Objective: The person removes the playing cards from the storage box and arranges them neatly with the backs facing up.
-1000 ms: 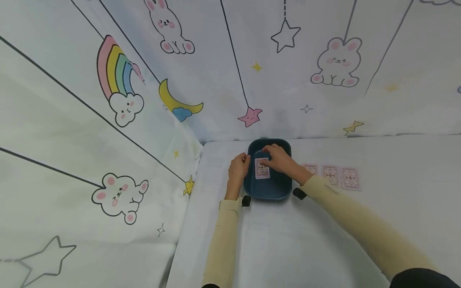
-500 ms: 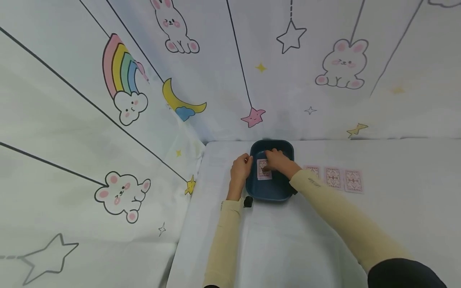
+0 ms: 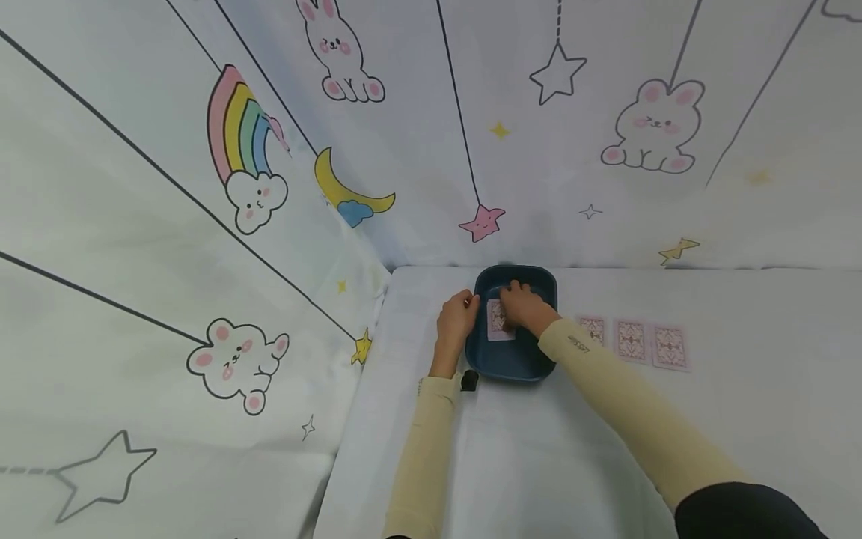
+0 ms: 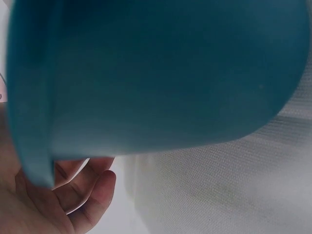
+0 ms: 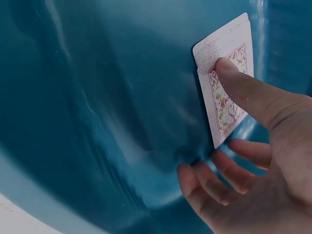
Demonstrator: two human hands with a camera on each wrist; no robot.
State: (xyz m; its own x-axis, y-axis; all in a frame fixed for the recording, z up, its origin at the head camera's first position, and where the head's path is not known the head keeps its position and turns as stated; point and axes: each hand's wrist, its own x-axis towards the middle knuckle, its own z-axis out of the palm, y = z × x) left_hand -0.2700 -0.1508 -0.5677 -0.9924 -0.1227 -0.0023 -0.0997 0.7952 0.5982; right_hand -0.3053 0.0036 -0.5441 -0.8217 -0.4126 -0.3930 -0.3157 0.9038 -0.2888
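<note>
A dark teal plastic basin (image 3: 501, 364) stands on the white-covered table in the head view. My left hand (image 3: 455, 322) holds its left rim; in the left wrist view the curled fingers (image 4: 100, 187) show below the basin wall (image 4: 161, 83). My right hand (image 3: 528, 308) reaches inside, over a patterned playing card (image 3: 497, 322). In the right wrist view a second card edge shows offset, so the cards (image 5: 226, 92) seem stacked. The right thumb (image 5: 239, 85) lies on the top card, while the loosely bent fingers (image 5: 214, 180) sit apart from it, by the card's lower edge.
Three face-down playing cards lie in a row right of the basin, the rightmost card (image 3: 670, 347) and the middle card (image 3: 631, 340) fully visible. A sleeve partly covers the nearest card (image 3: 592, 328). A cartoon-printed cloth wall (image 3: 431, 135) rises behind and at left.
The head view has shifted slightly, so the scene sits a little further right and lower. Both hands keep nearly the same places at the basin; the right forearm has swung slightly inward.
</note>
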